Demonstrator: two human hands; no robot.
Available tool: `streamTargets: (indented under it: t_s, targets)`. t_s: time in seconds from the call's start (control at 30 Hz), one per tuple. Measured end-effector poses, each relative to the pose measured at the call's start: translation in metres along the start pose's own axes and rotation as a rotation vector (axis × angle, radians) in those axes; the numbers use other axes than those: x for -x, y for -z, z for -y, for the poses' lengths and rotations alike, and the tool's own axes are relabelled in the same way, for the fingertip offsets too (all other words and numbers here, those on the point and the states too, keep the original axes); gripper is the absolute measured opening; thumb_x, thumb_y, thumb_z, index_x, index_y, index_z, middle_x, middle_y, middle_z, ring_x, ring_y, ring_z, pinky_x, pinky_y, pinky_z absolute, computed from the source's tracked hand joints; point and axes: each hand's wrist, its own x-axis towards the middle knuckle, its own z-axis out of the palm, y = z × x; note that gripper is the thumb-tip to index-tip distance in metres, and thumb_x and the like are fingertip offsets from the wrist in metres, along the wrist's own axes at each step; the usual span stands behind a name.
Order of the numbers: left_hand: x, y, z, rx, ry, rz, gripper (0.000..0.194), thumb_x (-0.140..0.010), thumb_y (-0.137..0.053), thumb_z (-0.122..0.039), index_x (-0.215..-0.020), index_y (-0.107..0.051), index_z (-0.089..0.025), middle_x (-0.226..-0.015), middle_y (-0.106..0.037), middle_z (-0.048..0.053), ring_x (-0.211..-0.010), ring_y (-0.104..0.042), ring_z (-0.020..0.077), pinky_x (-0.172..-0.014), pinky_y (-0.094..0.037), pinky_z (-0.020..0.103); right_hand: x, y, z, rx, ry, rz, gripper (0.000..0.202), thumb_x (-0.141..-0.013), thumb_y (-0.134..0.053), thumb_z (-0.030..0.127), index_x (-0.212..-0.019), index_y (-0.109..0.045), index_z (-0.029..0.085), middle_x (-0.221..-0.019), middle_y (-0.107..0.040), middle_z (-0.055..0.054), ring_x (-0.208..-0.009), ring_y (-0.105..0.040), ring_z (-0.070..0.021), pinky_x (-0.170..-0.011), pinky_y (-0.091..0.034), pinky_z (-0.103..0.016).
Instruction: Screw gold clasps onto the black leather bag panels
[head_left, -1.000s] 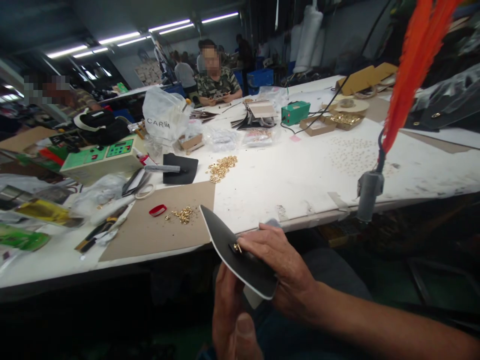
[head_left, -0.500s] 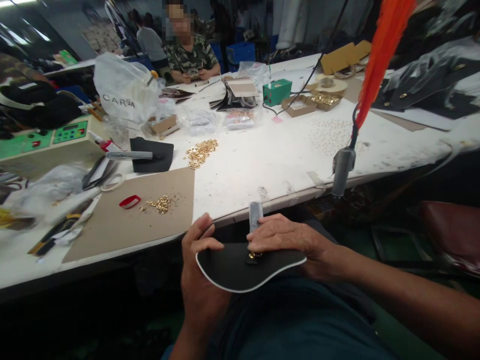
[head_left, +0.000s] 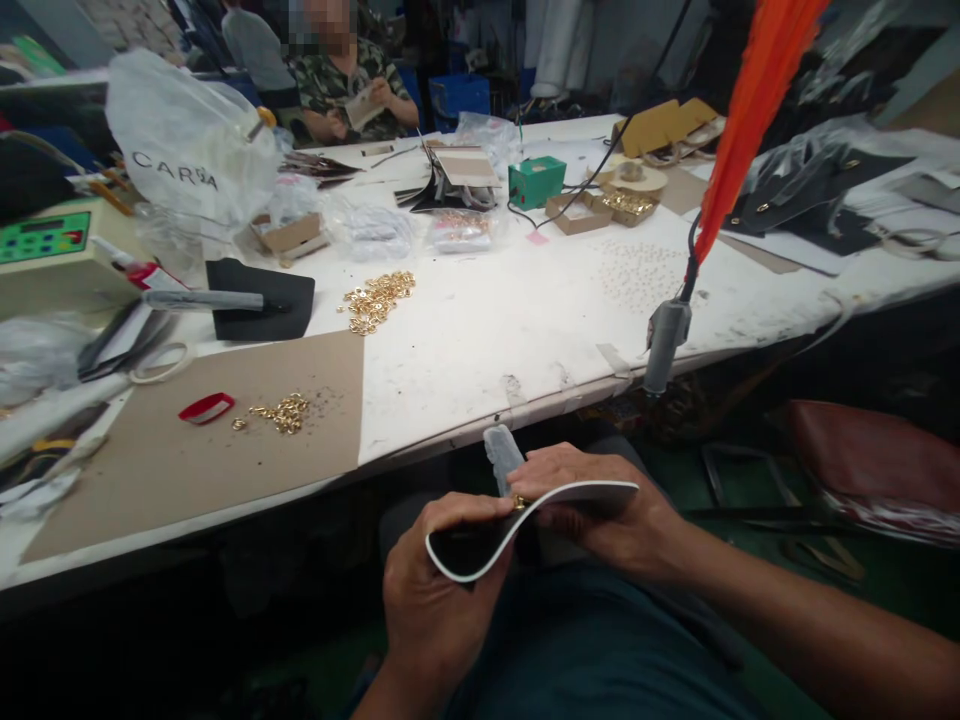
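Note:
Just in front of the table edge, I hold a black leather-like panel [head_left: 463, 553] with a white edge, bent into a wave. My left hand [head_left: 446, 575] grips its left part, thumb on top reaching to a small gold metal fitting [head_left: 519, 503]. My right hand [head_left: 607, 505] is closed on the right part, fingers beside the fitting and the strap. A strap wrapped in clear plastic [head_left: 501, 455] sticks out from the panel towards the table. Some fingertips are hidden under the panel.
A grey hand tool [head_left: 667, 345] hangs by an orange cover [head_left: 757, 120] at the right. Gold fittings [head_left: 382, 300] lie in a pile; more [head_left: 285, 412] sit on a brown board [head_left: 187, 480] beside a red band [head_left: 206, 408]. Another black panel [head_left: 292, 305] lies behind. A co-worker [head_left: 349, 85] sits opposite.
My left thumb has moved right to the gold fitting, and the panel has gone from slightly curved to strongly bent. The view has shifted; the co-worker has raised a flat piece.

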Motion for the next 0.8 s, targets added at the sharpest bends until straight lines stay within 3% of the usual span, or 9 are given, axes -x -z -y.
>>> streamTargets:
  t_s: [0.1,0.23,0.37,0.5,0.67,0.8]
  targets:
    - [-0.003,-0.004,0.007,-0.086,0.128,-0.013,0.01,-0.077,-0.085,-0.025,-0.082,-0.076,-0.024,-0.078,-0.076,-0.001,-0.071,-0.07,0.0171,-0.071,-0.055,0.025,-0.002,-0.003,-0.001,0.017,-0.257,-0.017,0.014,-0.099,-0.071,0.035,-0.103,-0.08,0.024,-0.105,-0.079,-0.003,-0.096,-0.073,-0.0223,-0.084,-0.06,-0.032]
    - [-0.022,-0.008,0.032,-0.066,0.295,0.06,0.022,-0.079,-0.083,-0.03,-0.097,-0.073,-0.021,-0.086,-0.076,-0.001,-0.077,-0.07,0.0175,-0.073,-0.055,0.026,-0.014,-0.003,-0.016,0.045,-0.564,-0.082,0.028,-0.091,-0.075,0.044,-0.087,-0.078,0.016,-0.076,-0.073,-0.002,-0.068,-0.066,-0.0184,-0.059,-0.052,-0.025]
    - [-0.064,-0.013,0.058,0.08,0.365,0.112,0.038,-0.077,-0.082,-0.029,-0.112,-0.072,-0.019,-0.105,-0.08,0.004,-0.093,-0.074,0.0225,-0.085,-0.059,0.032,-0.047,0.003,-0.04,0.034,-0.664,-0.11,0.029,-0.085,-0.077,0.041,-0.095,-0.079,0.014,-0.085,-0.077,-0.004,-0.075,-0.069,-0.0207,-0.063,-0.052,-0.025]
    - [-0.109,-0.021,0.079,0.156,0.454,0.137,0.042,-0.072,-0.08,-0.026,-0.112,-0.069,-0.019,-0.104,-0.081,0.005,-0.091,-0.076,0.0236,-0.083,-0.062,0.035,-0.09,0.012,-0.065,0.136,-0.697,-0.064,0.024,-0.086,-0.075,0.033,-0.097,-0.079,0.013,-0.093,-0.08,-0.008,-0.087,-0.074,-0.0247,-0.069,-0.053,-0.026]
    - [-0.143,-0.029,0.1,-0.009,0.499,0.149,0.034,-0.067,-0.076,-0.02,-0.101,-0.069,-0.018,-0.092,-0.08,0.005,-0.082,-0.076,0.0247,-0.072,-0.061,0.035,-0.124,0.012,-0.091,0.528,-0.754,0.064,0.026,-0.091,-0.069,0.035,-0.094,-0.079,0.012,-0.098,-0.08,-0.013,-0.093,-0.074,-0.0277,-0.074,-0.051,-0.029]
    - [-0.154,-0.029,0.101,-0.158,0.468,0.194,0.031,-0.066,-0.074,-0.018,-0.096,-0.07,-0.02,-0.088,-0.079,0.004,-0.083,-0.075,0.0266,-0.074,-0.06,0.037,-0.131,0.008,-0.102,0.657,-0.796,0.06,0.037,-0.087,-0.071,0.043,-0.102,-0.079,0.009,-0.106,-0.078,-0.019,-0.1,-0.072,-0.0333,-0.079,-0.051,-0.034]
